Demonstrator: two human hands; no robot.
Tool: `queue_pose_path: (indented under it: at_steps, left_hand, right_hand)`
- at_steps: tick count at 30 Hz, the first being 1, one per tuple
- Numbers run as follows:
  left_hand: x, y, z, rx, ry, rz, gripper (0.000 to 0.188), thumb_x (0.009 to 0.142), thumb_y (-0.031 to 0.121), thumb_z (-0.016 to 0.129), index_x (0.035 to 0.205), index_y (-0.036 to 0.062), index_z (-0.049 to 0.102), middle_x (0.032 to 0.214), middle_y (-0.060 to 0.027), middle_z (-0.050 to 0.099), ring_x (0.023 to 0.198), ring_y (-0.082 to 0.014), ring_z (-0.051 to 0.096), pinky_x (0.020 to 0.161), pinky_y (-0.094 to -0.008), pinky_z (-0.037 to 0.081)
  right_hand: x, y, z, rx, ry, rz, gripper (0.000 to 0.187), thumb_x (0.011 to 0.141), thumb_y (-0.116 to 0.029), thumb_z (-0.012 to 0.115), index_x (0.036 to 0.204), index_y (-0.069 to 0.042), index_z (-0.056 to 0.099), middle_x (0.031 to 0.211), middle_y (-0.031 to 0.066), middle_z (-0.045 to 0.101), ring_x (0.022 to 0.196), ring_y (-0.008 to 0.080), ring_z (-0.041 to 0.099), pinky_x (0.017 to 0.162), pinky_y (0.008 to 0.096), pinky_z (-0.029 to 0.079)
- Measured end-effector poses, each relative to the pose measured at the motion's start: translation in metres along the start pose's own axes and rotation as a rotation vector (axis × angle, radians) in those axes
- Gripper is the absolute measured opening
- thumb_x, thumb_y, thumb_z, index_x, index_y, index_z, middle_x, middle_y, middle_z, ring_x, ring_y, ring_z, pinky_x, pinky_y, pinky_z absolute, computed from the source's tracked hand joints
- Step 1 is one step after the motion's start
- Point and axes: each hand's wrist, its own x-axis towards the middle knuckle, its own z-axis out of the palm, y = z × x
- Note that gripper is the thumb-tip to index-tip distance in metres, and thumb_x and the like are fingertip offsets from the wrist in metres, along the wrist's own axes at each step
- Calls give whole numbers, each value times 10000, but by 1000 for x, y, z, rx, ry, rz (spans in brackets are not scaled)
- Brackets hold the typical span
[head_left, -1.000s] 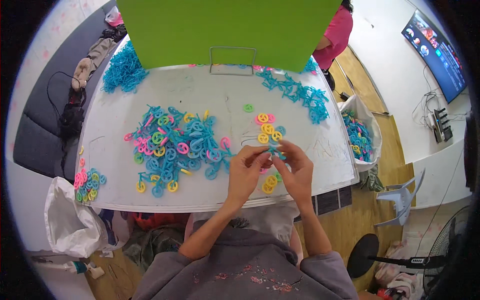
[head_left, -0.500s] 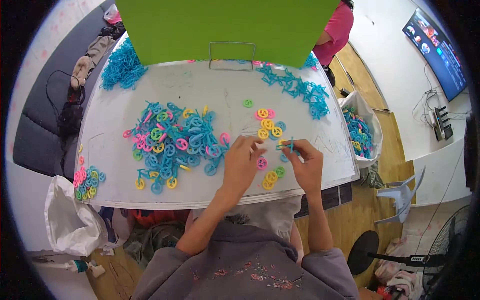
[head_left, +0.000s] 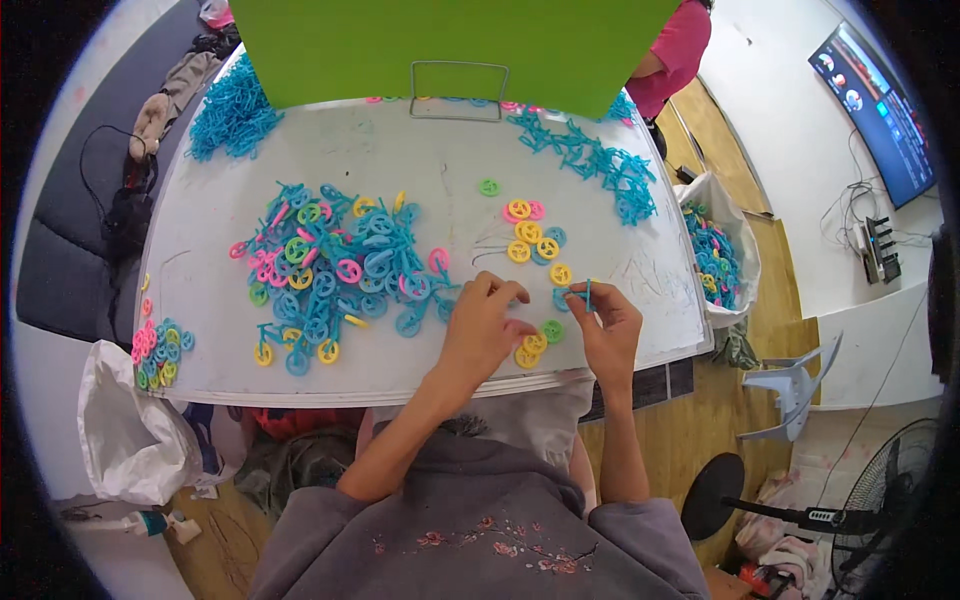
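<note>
Both hands, together over the table a second earlier, are now apart. On the right hand (head_left: 612,332), thumb and fingertips pinch a small teal piece (head_left: 588,289), which sticks up from the grip. On the left hand (head_left: 480,330), the fingers curl with a gap between them and the thumb. Just left of the right fingertips lies a blue wheel (head_left: 562,299), with a yellow wheel (head_left: 560,274) just beyond it. Nearer the person, between the two hands, a green wheel (head_left: 552,331) lies beside yellow wheels (head_left: 528,357). Left of the left fingers spreads a mixed pile (head_left: 330,270) of teal pieces and coloured wheels.
</note>
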Motion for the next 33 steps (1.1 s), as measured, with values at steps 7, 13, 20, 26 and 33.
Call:
queue_pose_path:
  at_steps: [7, 13, 20, 26, 33]
  left_hand:
    - [0, -7, 6, 1, -92, -70, 243, 677, 43, 741, 895, 48, 635, 928, -110, 548, 858, -294, 575, 717, -369, 480]
    - [-7, -5, 3, 135, -128, -9, 213, 702, 37, 713, 891, 39, 614, 951, -123, 547, 865, -310, 572, 730, -394, 471]
    - [-5, -11, 3, -1, -121, -89, 196, 756, 20, 654, 939, 40, 585, 898, -145, 560, 864, -319, 571, 730, -404, 464]
    - [3, 10, 10, 6, 46, -85, 228, 755, 44, 670, 968, 50, 588, 919, -137, 535, 868, -313, 544, 744, -407, 457]
    - [28, -3, 47, 266, 105, 39, 260, 753, 57, 668, 998, 34, 584, 976, -117, 526, 930, -298, 513, 773, -397, 456]
  right_hand:
    - [-2, 7, 1, 21, 13, 6, 162, 828, -32, 680, 967, 41, 642, 895, 82, 673, 855, 130, 614, 781, 267, 480]
    - [-2, 6, 0, -1, 15, -3, 153, 826, -25, 677, 963, 35, 647, 894, 81, 675, 854, 132, 619, 793, 277, 482]
    - [-5, 5, 2, -35, -9, -18, 135, 836, 9, 659, 966, 26, 628, 908, 55, 657, 861, 107, 607, 781, 243, 477]
    - [-5, 7, 2, -71, 11, -12, 144, 829, -39, 673, 961, 16, 656, 888, 77, 675, 848, 122, 603, 791, 270, 469]
    - [-5, 3, 2, -98, 180, -56, 126, 831, -23, 659, 950, 18, 654, 865, 64, 666, 817, 124, 591, 767, 269, 466]
